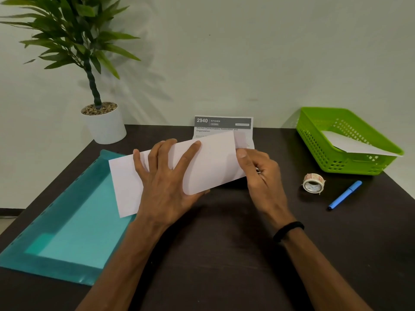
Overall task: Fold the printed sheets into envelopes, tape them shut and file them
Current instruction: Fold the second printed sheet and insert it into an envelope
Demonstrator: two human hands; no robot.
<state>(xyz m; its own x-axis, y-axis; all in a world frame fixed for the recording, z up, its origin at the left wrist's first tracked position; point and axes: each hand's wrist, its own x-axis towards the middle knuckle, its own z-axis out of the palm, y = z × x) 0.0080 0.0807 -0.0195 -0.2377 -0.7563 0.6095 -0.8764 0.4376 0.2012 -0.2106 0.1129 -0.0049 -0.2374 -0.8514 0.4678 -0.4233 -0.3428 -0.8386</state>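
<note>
We see a dark table (224,254) filling the lower view, set against a pale wall. At about nine o'clock on it lies a teal plastic folder (67,221), flat, its far corner slipped under the paper. At eleven o'clock stands a leafy plant in a white pot (105,126), at the table's far edge. At two o'clock sits a green perforated basket (318,151) with a white folded paper (354,145) lying inside, one corner resting over the near rim.

At the centre we find the printed sheet (215,162), partly folded: its blank side is curled toward us, while the printed top with "2940 KITCHEN" stands up at twelve o'clock behind the fold. Our left hand (166,178) lies on the sheet with fingers spread, and the thumb tucks beneath the curled near edge, so the hand holds the fold. Our right hand (258,173) pinches the sheet's right edge between thumb and curled fingers; a black band (288,231) circles that wrist.

At three o'clock, near the basket, a roll of patterned tape (313,184) stands on edge, and just beside it lies a blue pen (344,195), tip pointing toward us.
</note>
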